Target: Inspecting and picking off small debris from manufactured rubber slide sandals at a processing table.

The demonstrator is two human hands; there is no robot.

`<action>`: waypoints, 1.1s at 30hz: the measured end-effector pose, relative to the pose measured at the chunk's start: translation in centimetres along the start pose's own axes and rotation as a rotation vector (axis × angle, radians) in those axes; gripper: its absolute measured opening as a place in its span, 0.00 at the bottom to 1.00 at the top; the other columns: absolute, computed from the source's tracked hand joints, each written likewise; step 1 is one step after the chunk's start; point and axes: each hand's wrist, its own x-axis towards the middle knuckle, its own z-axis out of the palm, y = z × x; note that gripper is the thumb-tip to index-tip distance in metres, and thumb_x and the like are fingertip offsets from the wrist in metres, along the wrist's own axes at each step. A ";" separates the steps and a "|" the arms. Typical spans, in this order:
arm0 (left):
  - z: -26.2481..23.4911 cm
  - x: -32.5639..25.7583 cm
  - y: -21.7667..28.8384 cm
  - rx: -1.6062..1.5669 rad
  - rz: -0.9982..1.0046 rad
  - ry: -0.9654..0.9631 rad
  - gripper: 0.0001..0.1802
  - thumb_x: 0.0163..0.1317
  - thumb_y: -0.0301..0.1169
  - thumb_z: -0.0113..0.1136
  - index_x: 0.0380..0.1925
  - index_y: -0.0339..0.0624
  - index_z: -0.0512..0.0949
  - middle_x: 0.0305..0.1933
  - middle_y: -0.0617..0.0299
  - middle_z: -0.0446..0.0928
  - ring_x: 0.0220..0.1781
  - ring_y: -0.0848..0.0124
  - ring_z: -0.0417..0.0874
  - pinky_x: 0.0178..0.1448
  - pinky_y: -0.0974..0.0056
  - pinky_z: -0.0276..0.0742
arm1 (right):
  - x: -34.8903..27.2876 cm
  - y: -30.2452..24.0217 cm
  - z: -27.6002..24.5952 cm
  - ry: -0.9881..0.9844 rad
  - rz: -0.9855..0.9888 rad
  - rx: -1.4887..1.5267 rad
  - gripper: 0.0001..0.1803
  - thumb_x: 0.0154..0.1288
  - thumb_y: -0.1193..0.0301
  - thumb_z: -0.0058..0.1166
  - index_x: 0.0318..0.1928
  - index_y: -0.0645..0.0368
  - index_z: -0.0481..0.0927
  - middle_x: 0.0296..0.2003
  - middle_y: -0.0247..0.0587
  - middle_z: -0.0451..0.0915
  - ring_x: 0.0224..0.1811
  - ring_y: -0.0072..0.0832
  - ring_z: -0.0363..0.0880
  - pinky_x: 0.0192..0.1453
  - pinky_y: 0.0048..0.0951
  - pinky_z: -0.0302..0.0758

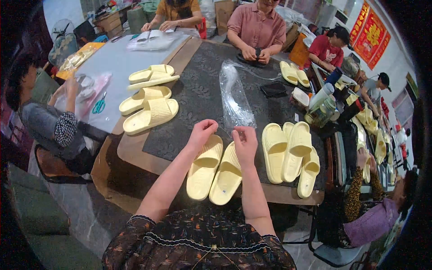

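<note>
Pale-yellow slide sandals (204,173), ribbed straps, one pair. Head view: on the near side of the table, side by side between the forearms; long axes roughly parallel, running away from the body with a slight rightward lean; toes outward, heels nearest the wearer. Left hand (203,134) over the toe end of the left sandal; right hand (246,142) over the strap and toe of the right sandal, hiding part of both.

Clear plastic bag (236,96): straight beyond the hands on the dark patterned table covering (193,81), long axis pointing away, near end closer to the right hand. Contact there: cannot tell.

Pose: forearms converging from the lower edge, palms inward, fingertips of both hands near each other but apart. Fingers of each curled toward the thumb, not spread; cannot tell whether pinching any thin film.
</note>
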 end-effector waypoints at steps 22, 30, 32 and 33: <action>-2.4 -3.0 -0.2 -0.230 -0.037 0.128 0.10 0.62 0.32 0.61 0.39 0.38 0.78 0.30 0.69 0.74 0.32 0.81 0.71 0.38 0.75 0.67 | -9.4 -3.0 -0.4 -0.359 -0.040 -0.661 0.16 0.55 0.61 0.59 0.25 0.60 0.71 0.19 0.45 0.75 0.26 0.44 0.77 0.31 0.45 0.70; -11.1 -4.0 4.6 0.762 0.624 0.592 0.30 0.53 0.21 0.56 0.59 0.34 0.65 0.55 0.49 0.72 0.58 0.58 0.73 0.62 0.59 0.67 | -9.1 -2.2 -1.3 -0.384 0.128 -0.516 0.15 0.52 0.63 0.62 0.25 0.59 0.71 0.18 0.41 0.75 0.23 0.40 0.77 0.28 0.41 0.71; -16.2 -2.7 5.4 0.945 0.612 0.756 0.33 0.51 0.21 0.55 0.60 0.33 0.63 0.57 0.45 0.70 0.60 0.52 0.70 0.65 0.55 0.64 | -8.7 -3.1 -1.3 -0.422 0.135 -0.524 0.16 0.53 0.61 0.61 0.27 0.60 0.72 0.19 0.42 0.76 0.24 0.41 0.78 0.29 0.43 0.73; -18.6 -2.0 5.7 1.114 0.597 0.824 0.34 0.49 0.22 0.55 0.61 0.32 0.62 0.58 0.43 0.70 0.60 0.49 0.70 0.67 0.53 0.62 | -8.5 -3.3 -1.4 -0.462 0.138 -0.542 0.17 0.54 0.59 0.60 0.30 0.61 0.73 0.20 0.43 0.78 0.25 0.42 0.79 0.30 0.45 0.75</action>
